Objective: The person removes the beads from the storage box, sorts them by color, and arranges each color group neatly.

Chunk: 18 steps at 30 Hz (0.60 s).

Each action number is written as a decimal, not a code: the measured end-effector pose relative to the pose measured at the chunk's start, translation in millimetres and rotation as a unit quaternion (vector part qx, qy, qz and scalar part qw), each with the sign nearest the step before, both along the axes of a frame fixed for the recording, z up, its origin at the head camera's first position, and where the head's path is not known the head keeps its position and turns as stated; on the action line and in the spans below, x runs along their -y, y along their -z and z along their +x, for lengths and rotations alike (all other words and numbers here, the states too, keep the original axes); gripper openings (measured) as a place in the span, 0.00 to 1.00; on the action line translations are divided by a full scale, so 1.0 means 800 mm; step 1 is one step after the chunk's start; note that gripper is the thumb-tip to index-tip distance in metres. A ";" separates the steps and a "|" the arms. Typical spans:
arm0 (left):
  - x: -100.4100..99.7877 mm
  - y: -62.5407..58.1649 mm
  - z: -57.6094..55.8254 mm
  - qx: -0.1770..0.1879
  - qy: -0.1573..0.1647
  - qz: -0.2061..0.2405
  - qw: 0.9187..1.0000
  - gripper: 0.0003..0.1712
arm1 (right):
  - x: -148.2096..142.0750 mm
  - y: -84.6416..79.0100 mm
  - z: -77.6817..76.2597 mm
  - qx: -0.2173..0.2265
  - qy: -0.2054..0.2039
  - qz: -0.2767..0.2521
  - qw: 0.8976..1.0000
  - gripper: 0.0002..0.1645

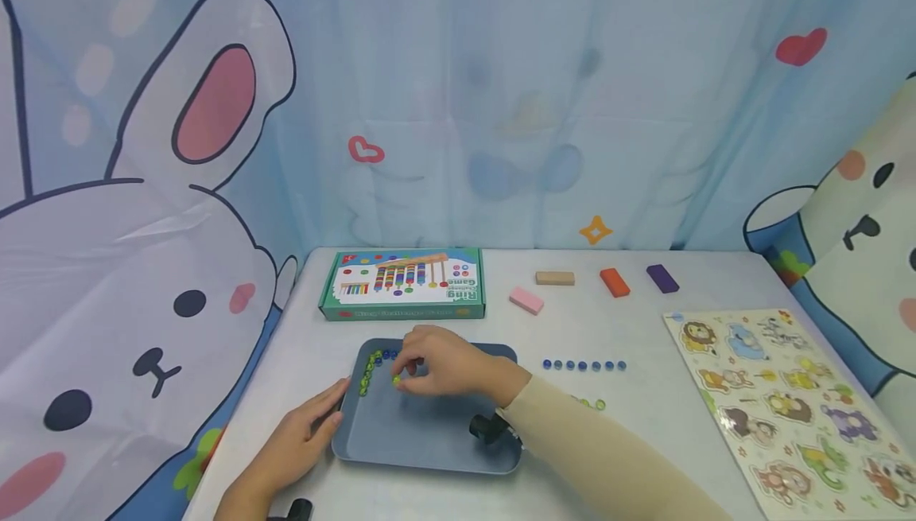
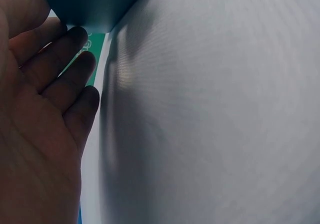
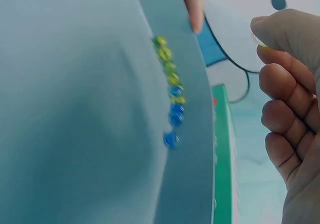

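Observation:
A blue-grey tray lies on the white table. My left hand touches its left edge with fairly straight fingers; in the left wrist view the fingertips meet the tray's outer wall. Over the tray, my right hand pinches a yellow-green glass bead between thumb and index finger. Yellow-green beads line the tray's left side, and blue beads run along its far side, partly hidden by the right hand. The right wrist view shows one yellow-green bead among the blue ones.
Right of the tray lie a row of blue beads and some yellow-green beads, partly behind the right sleeve. A green game box stands beyond the tray. Pink, wooden, orange and purple blocks and an animal board lie farther off.

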<state>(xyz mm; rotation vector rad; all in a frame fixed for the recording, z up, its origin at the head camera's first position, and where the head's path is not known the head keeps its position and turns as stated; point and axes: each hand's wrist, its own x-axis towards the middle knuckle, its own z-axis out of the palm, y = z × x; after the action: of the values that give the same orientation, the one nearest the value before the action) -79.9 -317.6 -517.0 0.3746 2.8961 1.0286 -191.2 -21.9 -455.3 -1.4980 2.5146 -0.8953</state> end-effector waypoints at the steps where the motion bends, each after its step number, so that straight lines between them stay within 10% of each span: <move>1: 0.000 0.001 0.000 -0.001 0.000 -0.001 1.000 0.30 | -0.005 -0.001 -0.001 0.007 0.009 -0.004 1.000 0.06; 18: 0.000 -0.002 0.001 -0.020 0.012 -0.006 1.000 0.30 | -0.102 -0.009 0.002 -0.007 0.137 -0.036 0.990 0.06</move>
<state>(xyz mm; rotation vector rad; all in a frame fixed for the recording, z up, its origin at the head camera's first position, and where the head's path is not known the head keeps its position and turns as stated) -79.4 -317.8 -515.6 0.4329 2.9246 1.0122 -189.8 59.5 -447.8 -1.1965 2.7737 -1.0225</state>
